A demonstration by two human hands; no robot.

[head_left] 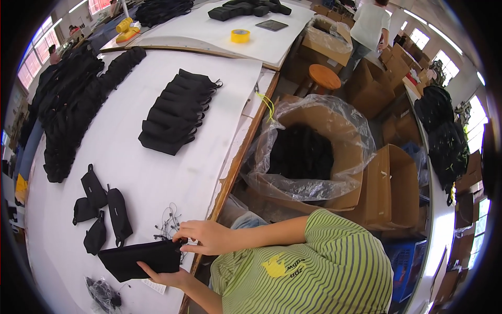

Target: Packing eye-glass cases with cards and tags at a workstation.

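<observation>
A flat black fabric pouch (133, 260) is held over the white-covered table near its front edge. My left hand (166, 276) grips it from below, the thumb lying across its face. At the pouch's end, my right hand (201, 237) pinches its upper corner with thumb and fingers; a small dark bit shows between the fingertips, too small to name. Thin black cords (168, 222) lie in a loose bunch beside the right hand. Several small black pouches (120, 212) lie farther in on the table. Below them sits a clear plastic bag (102, 294) with dark contents.
A row of black pouches (178, 112) and a long black heap (73, 115) lie on the table. Yellow tape (240, 36) rests on the far table. Beyond the wooden edge stand a plastic-lined carton (348, 180), a stool (324, 77) and other boxes. A person (371, 26) stands behind.
</observation>
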